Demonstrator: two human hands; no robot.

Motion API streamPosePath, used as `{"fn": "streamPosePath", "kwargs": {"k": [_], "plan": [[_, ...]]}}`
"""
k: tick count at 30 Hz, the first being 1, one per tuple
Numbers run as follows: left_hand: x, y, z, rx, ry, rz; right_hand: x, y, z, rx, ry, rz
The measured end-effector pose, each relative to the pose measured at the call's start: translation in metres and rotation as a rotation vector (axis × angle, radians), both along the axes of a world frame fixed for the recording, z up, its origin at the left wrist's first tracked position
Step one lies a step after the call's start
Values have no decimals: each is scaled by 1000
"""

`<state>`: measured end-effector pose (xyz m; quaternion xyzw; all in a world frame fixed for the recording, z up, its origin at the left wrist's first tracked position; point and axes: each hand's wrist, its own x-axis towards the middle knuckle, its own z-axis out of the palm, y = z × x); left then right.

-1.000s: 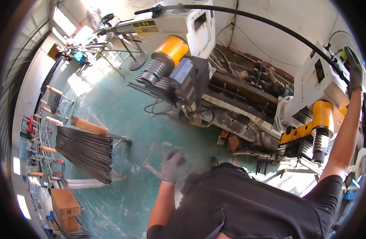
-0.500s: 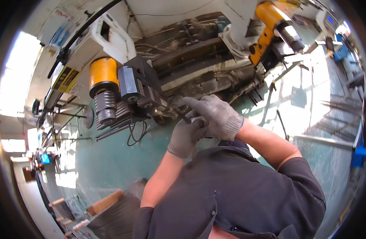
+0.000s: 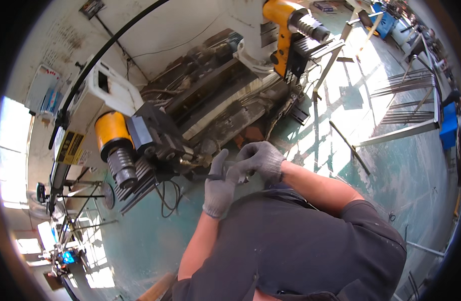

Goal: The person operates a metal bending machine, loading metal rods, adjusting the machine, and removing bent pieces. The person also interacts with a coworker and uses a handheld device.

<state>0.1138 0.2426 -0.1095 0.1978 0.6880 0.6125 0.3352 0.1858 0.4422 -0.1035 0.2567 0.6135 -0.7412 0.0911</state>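
Note:
Both my hands wear grey knit gloves and meet in front of my chest, just right of the machine head. My left hand (image 3: 220, 188) has one finger raised, while the others close on a slim dark bar (image 3: 208, 177) that sticks out to its left. My right hand (image 3: 263, 159) is closed, its fingertips bent toward the left hand. Something small with a metallic shine shows between the two hands; its kind is too hidden to make out. Nearest to them is the machine's dark clamp block (image 3: 160, 140) with brass-coloured fittings (image 3: 195, 159) at its end.
A yellow cylinder with a ridged dark spindle (image 3: 121, 165) hangs at the left, a cable loop (image 3: 167, 200) below it. Another yellow unit (image 3: 283, 42) stands far right. A greasy machine bed (image 3: 225, 110) runs between. Metal racks (image 3: 406, 108) with rods stand on the green floor at right.
My view has turned, so the machine sits lower and further left. My hands have drawn slightly apart; my left finger now points up, and my right hand no longer lies over the left.

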Motion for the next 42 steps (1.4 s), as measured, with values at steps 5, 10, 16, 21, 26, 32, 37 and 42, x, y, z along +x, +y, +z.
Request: {"fn": "streamPosePath", "kwargs": {"k": [5,10,16,21,26,32,37,42], "plan": [[7,25,5,-129,315,-94,-13,22,10,24,-80,18],[2,64,37,-419,619,-38,-22,43,-29,-29,12,30],[-4,85,51,-362,379,21,-23,70,-12,143,129,153],[-21,107,38,-295,197,-6,-28,83,-21,244,146,51],[-35,114,10,-151,13,-11,-28,102,-10,307,136,50],[-37,137,17,-120,-144,-31,-19,121,-4,381,114,78],[-40,143,-5,-249,207,8,-3,146,15,504,188,51],[-62,84,-23,-434,482,295,32,289,4,821,422,-325]]}}
